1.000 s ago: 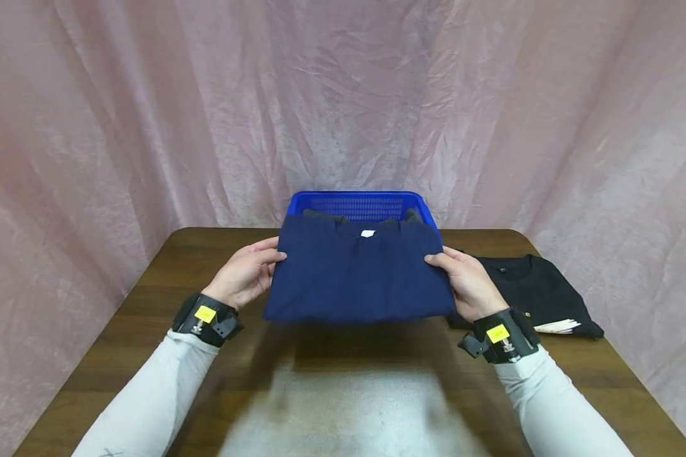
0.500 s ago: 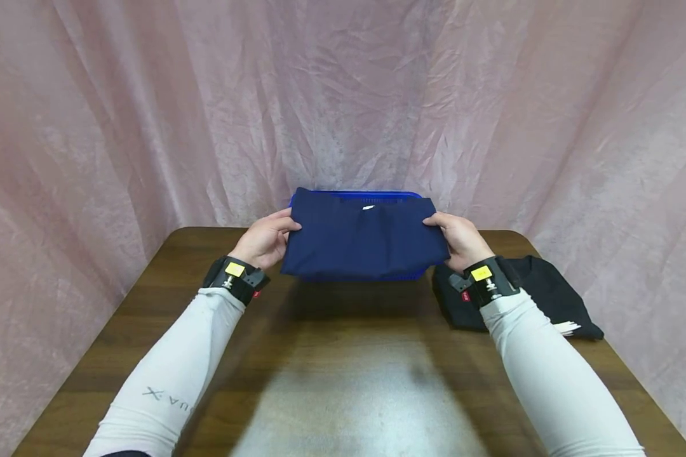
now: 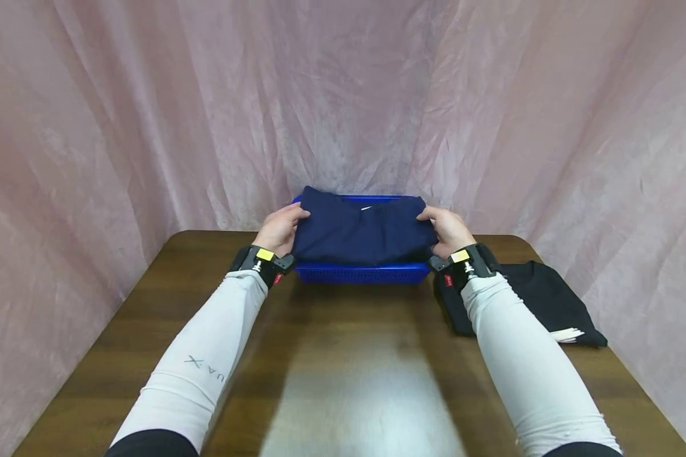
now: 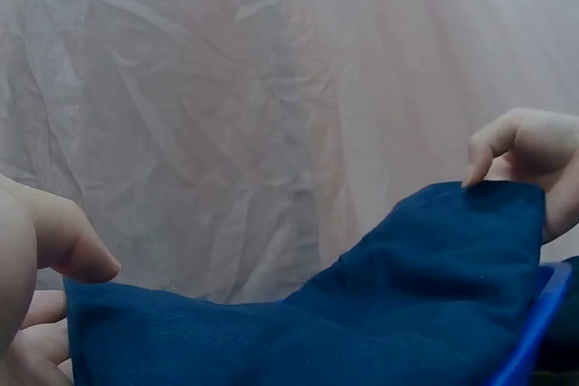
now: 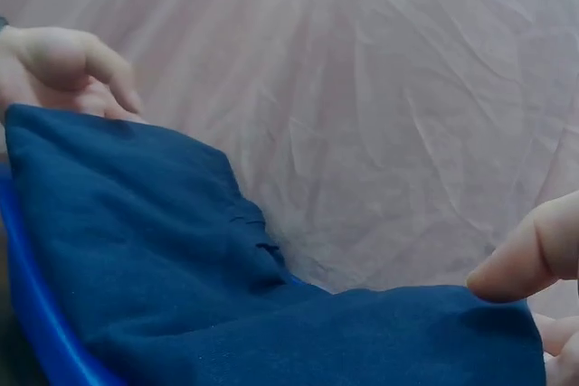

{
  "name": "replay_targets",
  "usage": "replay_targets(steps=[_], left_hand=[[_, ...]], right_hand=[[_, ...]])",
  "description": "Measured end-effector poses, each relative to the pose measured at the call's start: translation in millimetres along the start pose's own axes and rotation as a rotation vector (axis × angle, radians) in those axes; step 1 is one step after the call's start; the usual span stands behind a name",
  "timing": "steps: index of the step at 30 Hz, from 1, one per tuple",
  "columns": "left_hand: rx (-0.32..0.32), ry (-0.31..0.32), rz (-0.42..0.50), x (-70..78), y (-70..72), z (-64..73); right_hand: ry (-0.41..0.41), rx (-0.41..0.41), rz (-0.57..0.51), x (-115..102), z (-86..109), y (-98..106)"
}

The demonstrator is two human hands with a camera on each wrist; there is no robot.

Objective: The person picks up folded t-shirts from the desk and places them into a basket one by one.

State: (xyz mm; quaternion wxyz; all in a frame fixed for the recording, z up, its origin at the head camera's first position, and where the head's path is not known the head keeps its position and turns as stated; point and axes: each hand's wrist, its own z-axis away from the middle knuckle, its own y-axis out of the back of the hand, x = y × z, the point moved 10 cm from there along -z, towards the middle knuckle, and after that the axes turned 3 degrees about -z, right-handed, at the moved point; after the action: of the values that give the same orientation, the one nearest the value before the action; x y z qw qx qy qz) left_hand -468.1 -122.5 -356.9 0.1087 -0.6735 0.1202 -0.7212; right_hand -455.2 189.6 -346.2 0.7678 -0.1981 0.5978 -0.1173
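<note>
A folded navy T-shirt (image 3: 366, 235) with a small white neck label lies across the opening of a blue plastic basket (image 3: 363, 274), sagging in the middle. My left hand (image 3: 279, 230) pinches its left edge, thumb on top and fingers beneath. At the opposite edge my right hand (image 3: 447, 230) pinches the cloth the same way. In the left wrist view the shirt (image 4: 308, 332) dips between both hands, with the basket rim (image 4: 534, 327) at its right side. The right wrist view has the thumb of my right hand (image 5: 534, 255) pressing on the shirt's corner. The cloth hides the basket's inside.
A folded black T-shirt (image 3: 543, 298) with white tags (image 3: 566, 334) lies on the brown wooden table (image 3: 343, 343), right of the basket and partly behind my right forearm. Pink curtains (image 3: 343, 95) hang behind the table.
Both hands have moved forward and closer together, carrying the navy T-shirt from in front of the basket to over it. More of the basket's front wall shows below the shirt now.
</note>
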Motion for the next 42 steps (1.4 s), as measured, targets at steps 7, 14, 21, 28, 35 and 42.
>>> replay_targets(steps=[7, 14, 21, 28, 35, 42], left_hand=[[0.001, 0.008, -0.018, -14.6, 5.8, -14.8], [0.063, -0.113, -0.269, 11.7, 8.3, -0.6], [-0.083, -0.201, -0.31, 19.2, -21.9, 12.4], [-0.233, -0.276, -0.482, 8.9, -68.4, 38.5], [-0.433, -0.366, -0.682, -3.8, -128.8, 83.6], [-0.536, -0.437, -0.808, -31.6, -168.7, 115.8]], right_hand=[[0.026, 0.06, 0.051, 3, -3.4, 11], [0.185, 0.143, 0.298, -17, 8.0, 23], [0.198, 0.102, 0.37, -21, 20.8, 32], [0.219, 0.104, 0.429, -26, 38.1, 50], [0.272, 0.19, 0.477, -47, 50.5, 90], [0.258, 0.245, 0.525, -44, 55.8, 127]])
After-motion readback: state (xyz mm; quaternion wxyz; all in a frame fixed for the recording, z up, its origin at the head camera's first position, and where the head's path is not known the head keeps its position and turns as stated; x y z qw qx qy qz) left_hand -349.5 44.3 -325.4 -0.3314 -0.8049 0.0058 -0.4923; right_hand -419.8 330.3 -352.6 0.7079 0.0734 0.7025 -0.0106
